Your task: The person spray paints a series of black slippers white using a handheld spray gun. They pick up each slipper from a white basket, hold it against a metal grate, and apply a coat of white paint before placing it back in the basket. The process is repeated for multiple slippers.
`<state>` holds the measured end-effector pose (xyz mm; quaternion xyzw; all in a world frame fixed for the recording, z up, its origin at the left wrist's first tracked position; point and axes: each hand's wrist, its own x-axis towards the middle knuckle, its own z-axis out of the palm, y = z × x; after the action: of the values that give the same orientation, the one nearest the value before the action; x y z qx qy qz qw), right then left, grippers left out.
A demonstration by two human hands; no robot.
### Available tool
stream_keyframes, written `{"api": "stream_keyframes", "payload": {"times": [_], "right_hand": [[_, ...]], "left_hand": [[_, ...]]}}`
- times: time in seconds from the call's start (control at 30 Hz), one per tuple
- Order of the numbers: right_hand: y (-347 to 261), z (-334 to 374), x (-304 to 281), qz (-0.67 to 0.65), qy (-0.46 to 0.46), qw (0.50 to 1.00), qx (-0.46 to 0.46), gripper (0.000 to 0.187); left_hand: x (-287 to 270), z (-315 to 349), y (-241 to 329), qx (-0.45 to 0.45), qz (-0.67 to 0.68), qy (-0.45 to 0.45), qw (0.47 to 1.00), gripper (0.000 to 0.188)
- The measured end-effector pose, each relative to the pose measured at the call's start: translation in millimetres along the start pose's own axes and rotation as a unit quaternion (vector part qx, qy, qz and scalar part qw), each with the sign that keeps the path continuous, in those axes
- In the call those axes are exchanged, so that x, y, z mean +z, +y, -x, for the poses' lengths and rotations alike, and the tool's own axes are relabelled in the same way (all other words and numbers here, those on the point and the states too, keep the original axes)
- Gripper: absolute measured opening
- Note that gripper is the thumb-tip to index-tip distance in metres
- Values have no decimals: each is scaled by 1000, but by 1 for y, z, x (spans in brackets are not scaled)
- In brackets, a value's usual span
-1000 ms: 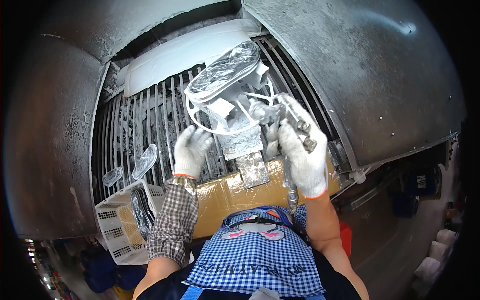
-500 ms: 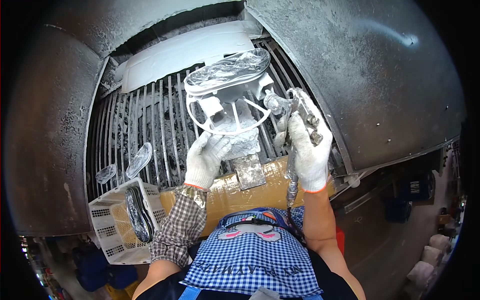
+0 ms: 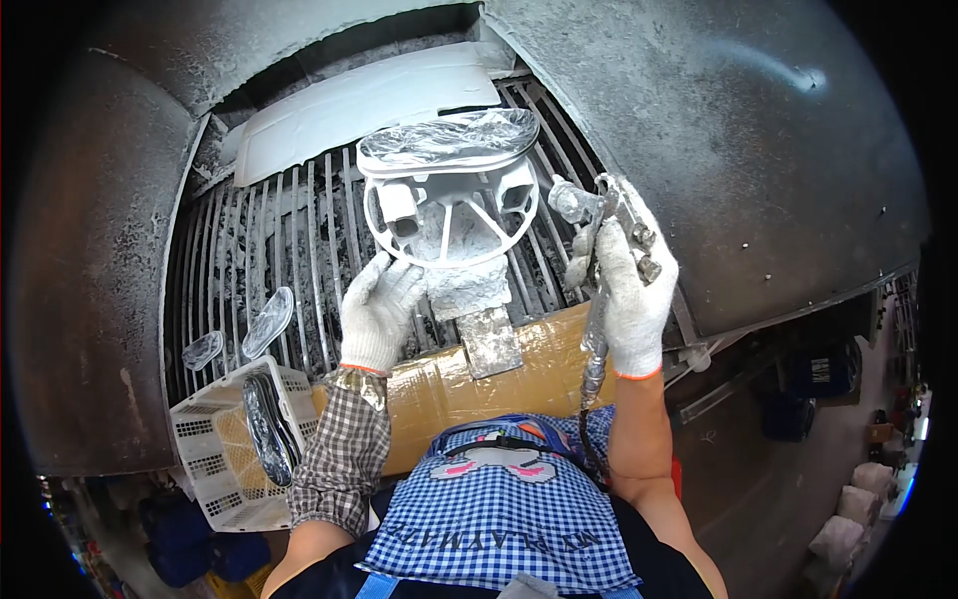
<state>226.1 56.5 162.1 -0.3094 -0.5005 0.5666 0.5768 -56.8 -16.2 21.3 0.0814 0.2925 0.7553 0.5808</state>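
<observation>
My right hand [image 3: 637,285], in a white knit glove, is wrapped around a spray gun [image 3: 599,235] coated with grey-white paint, its nozzle end toward the work. Left of it stands a white wheel-like frame [image 3: 446,235] with spokes and two square sockets. On its far side is an oval part covered in clear film [image 3: 449,140]. Beneath the frame sits a paint-crusted support block [image 3: 464,290] on a flat metal bar [image 3: 491,342]. My gloved left hand [image 3: 379,314] has its fingers stretched out at the ring's lower left edge; whether they touch it I cannot tell.
Paint-caked slats [image 3: 319,240] run under the work between metal side walls [image 3: 758,180]. A white sheet [image 3: 359,110] lies at the back. Two film-covered oval pieces [image 3: 269,321] rest at left, near a white plastic basket [image 3: 225,449] holding more. Brown-taped cardboard [image 3: 429,399] covers the front edge.
The wheel-like frame has turned so that its sockets face me more squarely. My left hand has shifted slightly left, and my right hand with the spray gun has moved a little to the right.
</observation>
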Motion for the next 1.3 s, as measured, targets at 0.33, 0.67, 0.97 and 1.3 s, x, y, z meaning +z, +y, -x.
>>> {"api": "stream_keyframes", "payload": {"times": [0.33, 0.67, 0.97, 1.3], "right_hand": [[-5, 1, -9, -6, 30, 1000, 4, 51], [-26, 22, -15, 36, 19, 999, -10, 54], [-27, 35, -4, 54, -9, 998, 18, 49], [-37, 31, -5, 13, 40, 999, 20, 50]], "left_hand": [[-12, -19, 20, 21, -17, 16, 1000, 43], [-2, -16, 14, 50, -53, 56, 996, 30], [15, 7, -56, -63, 27, -32, 997, 40], [10, 4, -37, -52, 33, -37, 997, 51]]}}
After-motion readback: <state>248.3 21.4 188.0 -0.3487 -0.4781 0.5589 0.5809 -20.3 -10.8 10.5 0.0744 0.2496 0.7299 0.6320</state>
